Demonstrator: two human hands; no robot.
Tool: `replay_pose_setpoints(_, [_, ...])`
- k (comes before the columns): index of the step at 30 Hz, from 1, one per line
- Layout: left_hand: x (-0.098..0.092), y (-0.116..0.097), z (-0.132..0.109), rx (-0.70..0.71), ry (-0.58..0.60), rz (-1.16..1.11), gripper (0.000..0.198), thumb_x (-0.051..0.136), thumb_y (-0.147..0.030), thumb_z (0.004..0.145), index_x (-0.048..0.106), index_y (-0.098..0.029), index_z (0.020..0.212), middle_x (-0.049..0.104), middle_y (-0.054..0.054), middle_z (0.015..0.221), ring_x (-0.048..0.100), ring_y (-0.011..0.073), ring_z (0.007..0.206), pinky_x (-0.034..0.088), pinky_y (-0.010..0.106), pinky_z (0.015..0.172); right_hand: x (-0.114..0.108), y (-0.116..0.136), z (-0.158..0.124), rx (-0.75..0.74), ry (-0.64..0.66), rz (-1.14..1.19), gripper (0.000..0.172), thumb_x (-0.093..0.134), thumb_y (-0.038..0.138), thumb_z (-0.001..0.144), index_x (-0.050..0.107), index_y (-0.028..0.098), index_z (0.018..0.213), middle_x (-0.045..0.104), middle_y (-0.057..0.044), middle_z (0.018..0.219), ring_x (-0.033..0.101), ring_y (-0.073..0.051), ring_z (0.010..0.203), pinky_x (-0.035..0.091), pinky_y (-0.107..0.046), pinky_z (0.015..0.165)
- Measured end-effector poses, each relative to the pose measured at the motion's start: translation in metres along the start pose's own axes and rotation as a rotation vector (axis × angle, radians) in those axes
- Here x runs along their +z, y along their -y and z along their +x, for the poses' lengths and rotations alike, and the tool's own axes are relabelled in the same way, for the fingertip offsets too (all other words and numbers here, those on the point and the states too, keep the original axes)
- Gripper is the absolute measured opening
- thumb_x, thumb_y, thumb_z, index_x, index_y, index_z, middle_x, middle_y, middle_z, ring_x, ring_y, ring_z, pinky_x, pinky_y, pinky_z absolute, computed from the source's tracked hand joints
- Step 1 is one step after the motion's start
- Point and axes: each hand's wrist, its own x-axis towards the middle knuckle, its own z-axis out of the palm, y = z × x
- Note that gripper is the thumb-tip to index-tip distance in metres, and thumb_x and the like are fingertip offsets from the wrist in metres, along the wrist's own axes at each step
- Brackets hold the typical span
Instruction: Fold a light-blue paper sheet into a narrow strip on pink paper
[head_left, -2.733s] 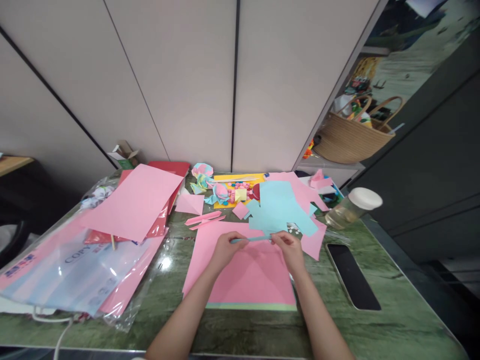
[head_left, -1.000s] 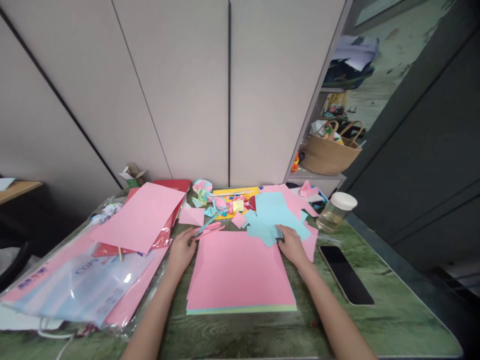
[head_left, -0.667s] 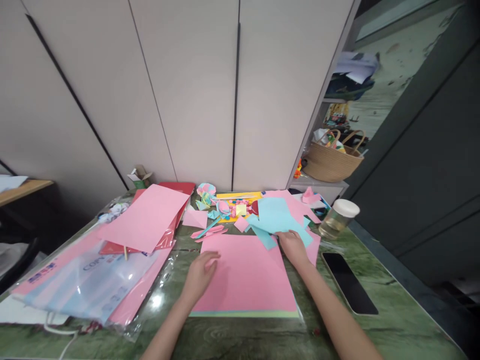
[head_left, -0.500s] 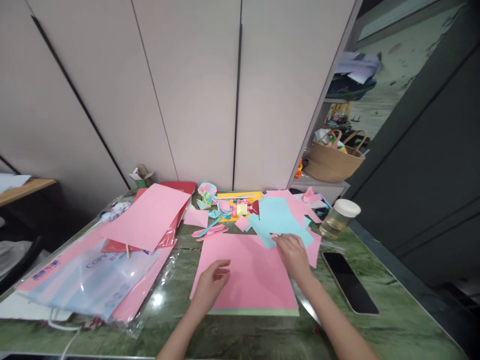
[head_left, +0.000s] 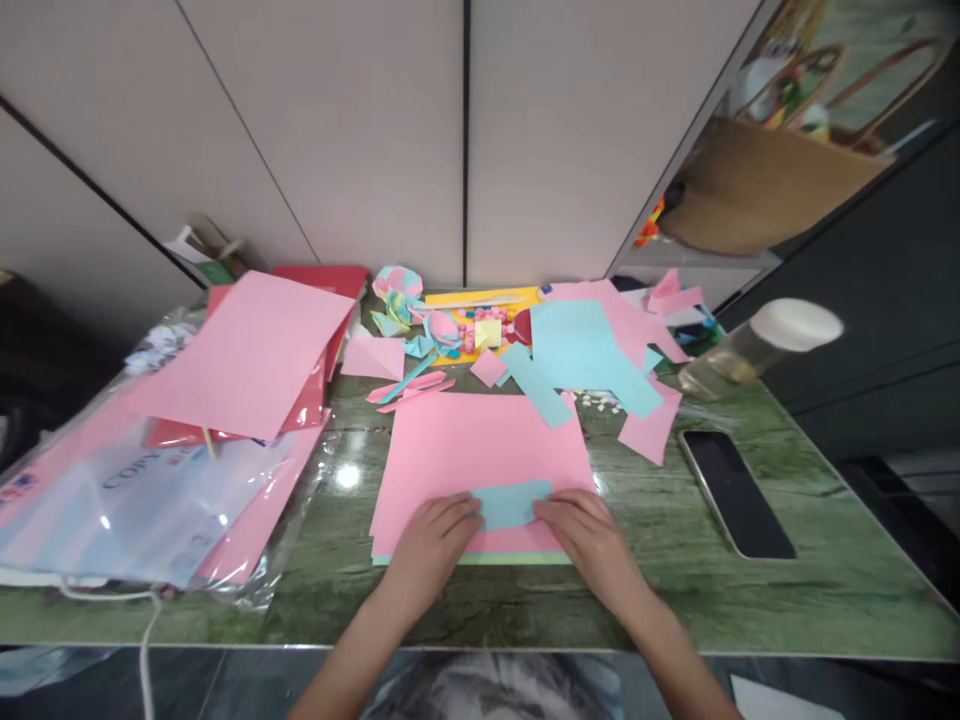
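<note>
A small light-blue paper strip (head_left: 512,505) lies across the front part of a pink paper sheet (head_left: 484,440). My left hand (head_left: 435,550) pinches the strip's left end between thumb and fingers. At the right end, my right hand (head_left: 589,545) grips it the same way. Below the pink sheet, the edge of a pale green sheet shows. Beyond it lie a larger light-blue paper piece (head_left: 571,345) with cut edges, a pink square (head_left: 489,368) and folded pink paper strips (head_left: 409,390).
On the left lie a loose pink sheet (head_left: 251,355) and a plastic paper packet (head_left: 180,510). To the right are a phone (head_left: 739,495) and a tilted-looking clear jar with white lid (head_left: 757,345). Paper flowers (head_left: 397,290) and a yellow tray (head_left: 442,300) sit at the back.
My right hand has come back from the blue paper pile toward me. Both hands now hold a blue strip over the pink sheet. The view has tilted downward.
</note>
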Motion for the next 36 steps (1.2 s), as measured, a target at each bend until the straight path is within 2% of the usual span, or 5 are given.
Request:
replay_pose_setpoints(6, [-0.006, -0.014, 0.008, -0.149, 0.044, -0.028, 0.03, 0.057, -0.038, 0.084, 0.061, -0.019, 0.107, 0.065, 0.01, 0.108, 0.059, 0.0242, 0.1, 0.05, 0.042, 0.083, -0.006, -0.004, 0.008, 0.234, 0.052, 0.175, 0.015, 0.051, 0.026, 0.088, 0.065, 0.024, 0.094, 0.065, -0.005, 0.093, 0.056, -0.021, 0.093, 0.047, -0.037, 0.083])
replay_pose_setpoints(21, [-0.016, -0.01, 0.022, -0.503, -0.053, 0.118, 0.011, 0.056, -0.026, 0.085, 0.063, -0.018, 0.088, 0.059, 0.011, 0.097, 0.055, 0.0239, 0.089, 0.048, 0.041, 0.076, -0.002, 0.001, 0.033, 0.46, 0.154, 0.004, 0.018, 0.048, 0.036, 0.089, 0.055, 0.023, 0.079, 0.053, -0.006, 0.08, 0.046, -0.024, 0.078, 0.04, -0.041, 0.072])
replay_pose_setpoints(24, [-0.013, -0.027, 0.015, -0.384, -0.157, 0.22, 0.026, 0.051, -0.015, 0.086, 0.059, -0.015, 0.111, 0.06, 0.014, 0.109, 0.051, 0.0282, 0.109, 0.044, 0.043, 0.085, -0.001, 0.0, 0.034, 0.452, 0.179, -0.033, 0.019, 0.048, 0.036, 0.089, 0.055, 0.022, 0.079, 0.052, -0.007, 0.079, 0.046, -0.024, 0.077, 0.039, -0.041, 0.071])
replay_pose_setpoints(28, [-0.003, -0.05, 0.01, -0.079, 0.028, 0.126, 0.038, 0.039, -0.011, 0.088, 0.053, -0.012, 0.124, 0.058, 0.008, 0.126, 0.044, 0.0238, 0.124, 0.032, 0.038, 0.105, -0.003, 0.0, 0.037, 0.438, 0.215, -0.076, 0.021, 0.046, 0.037, 0.09, 0.054, 0.021, 0.078, 0.051, -0.007, 0.078, 0.045, -0.023, 0.077, 0.039, -0.041, 0.073])
replay_pose_setpoints(36, [0.004, -0.048, 0.015, -0.216, 0.03, 0.184, 0.044, 0.052, -0.029, 0.087, 0.051, -0.011, 0.128, 0.055, 0.011, 0.13, 0.042, 0.0265, 0.127, 0.024, 0.044, 0.11, -0.006, 0.004, 0.043, 0.451, 0.284, -0.124, 0.022, 0.047, 0.035, 0.09, 0.055, 0.018, 0.079, 0.05, -0.006, 0.078, 0.044, -0.022, 0.077, 0.04, -0.038, 0.073])
